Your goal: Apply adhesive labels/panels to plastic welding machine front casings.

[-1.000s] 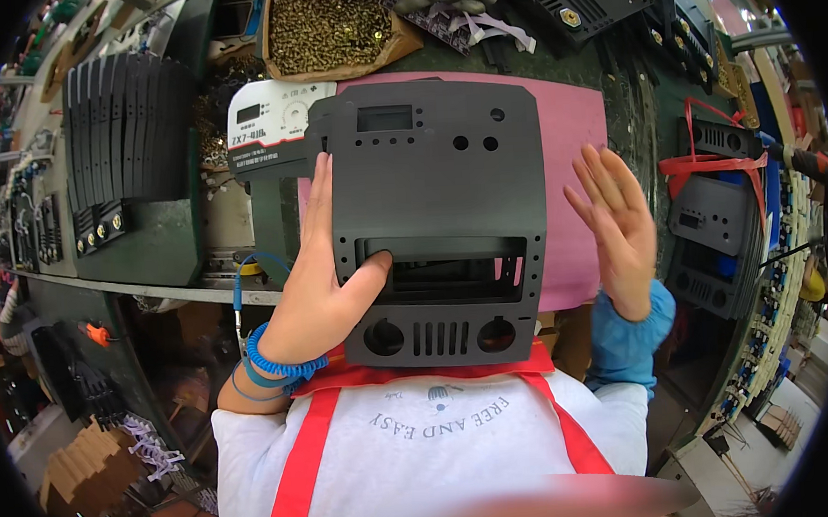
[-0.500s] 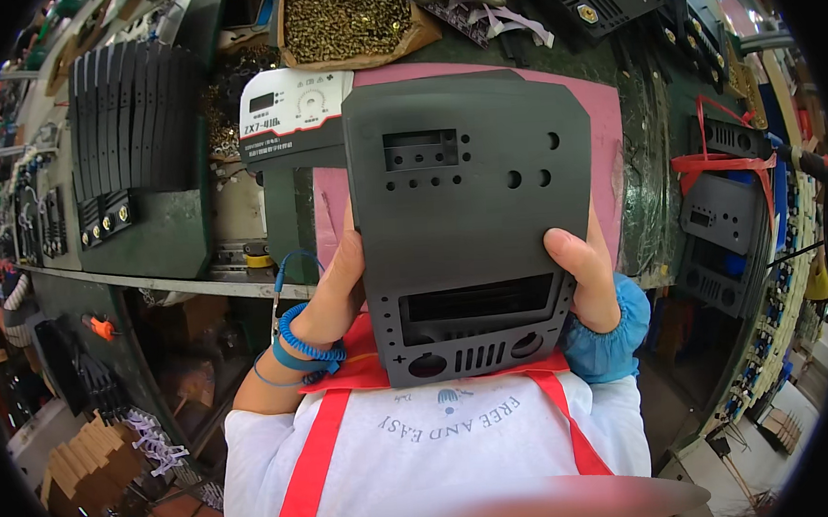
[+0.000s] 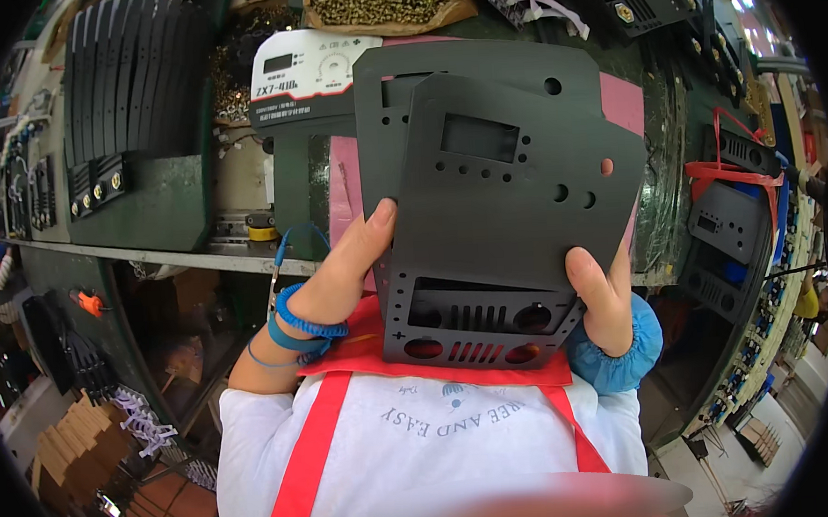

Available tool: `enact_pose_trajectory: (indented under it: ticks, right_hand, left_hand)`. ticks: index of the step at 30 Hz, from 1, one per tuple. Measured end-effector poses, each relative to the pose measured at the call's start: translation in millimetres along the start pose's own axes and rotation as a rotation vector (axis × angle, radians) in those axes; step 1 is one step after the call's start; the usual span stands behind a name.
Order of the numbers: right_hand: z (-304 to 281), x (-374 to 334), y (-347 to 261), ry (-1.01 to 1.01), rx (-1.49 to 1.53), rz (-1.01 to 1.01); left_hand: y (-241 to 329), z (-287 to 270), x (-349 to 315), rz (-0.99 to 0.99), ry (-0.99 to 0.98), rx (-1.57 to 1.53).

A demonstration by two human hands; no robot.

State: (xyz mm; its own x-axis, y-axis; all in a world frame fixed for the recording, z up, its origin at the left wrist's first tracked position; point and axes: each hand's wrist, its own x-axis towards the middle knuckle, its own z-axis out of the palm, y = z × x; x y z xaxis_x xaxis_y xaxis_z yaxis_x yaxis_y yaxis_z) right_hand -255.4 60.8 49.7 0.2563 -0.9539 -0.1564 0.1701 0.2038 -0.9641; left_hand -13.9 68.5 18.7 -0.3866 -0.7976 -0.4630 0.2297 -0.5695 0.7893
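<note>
Two dark grey sheet-metal panels are held before my chest, one over the other. The upper panel [image 3: 506, 235] is turned slightly clockwise, with a rectangular window and several round holes. Behind it, the top of the rear panel [image 3: 568, 63] sticks out at the upper left. Slots and large round openings show at the lower end. My left hand [image 3: 362, 247] grips the left edge, thumb up and fingers hidden behind. My right hand [image 3: 603, 295] clasps the right edge, its thumb on the upper panel's face. Left of the panels lies a white, red and black printed faceplate [image 3: 315, 72].
Beyond the panels stands a box of brass fasteners [image 3: 387, 2]. Curved dark panels [image 3: 128, 81] are lined up at the left. A pink sheet [image 3: 623, 102] lies beneath the held panels. More panels, tied with red strap [image 3: 733, 174], stand at the right. A blue coiled wrist cord [image 3: 309, 315] circles my left wrist.
The upper panel has turned clockwise and shifted right, exposing the rear panel's top. My left thumb has moved up along the edge. Both hands keep their hold.
</note>
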Motion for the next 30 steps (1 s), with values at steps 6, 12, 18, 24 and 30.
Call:
enact_pose_trajectory:
  ticks: [6, 12, 18, 24, 30]
  right_hand:
    - [2, 7, 4, 0.066, -0.260, 0.052]
    - [1, 1, 10, 0.068, -0.271, -0.005]
    - [2, 2, 3, 0.015, -0.203, -0.135]
    - [-4, 11, 4, 0.161, -0.199, -0.177]
    - [-3, 12, 7, 0.206, -0.179, -0.090]
  left_hand:
    - [11, 9, 24, 0.520, 0.131, 0.048]
    - [12, -7, 28, 0.429, -0.037, 0.337]
    - [17, 3, 18, 0.403, -0.188, 0.250]
    - [14, -5, 28, 0.440, -0.115, 0.445]
    - [10, -4, 31, 0.391, -0.079, 0.050]
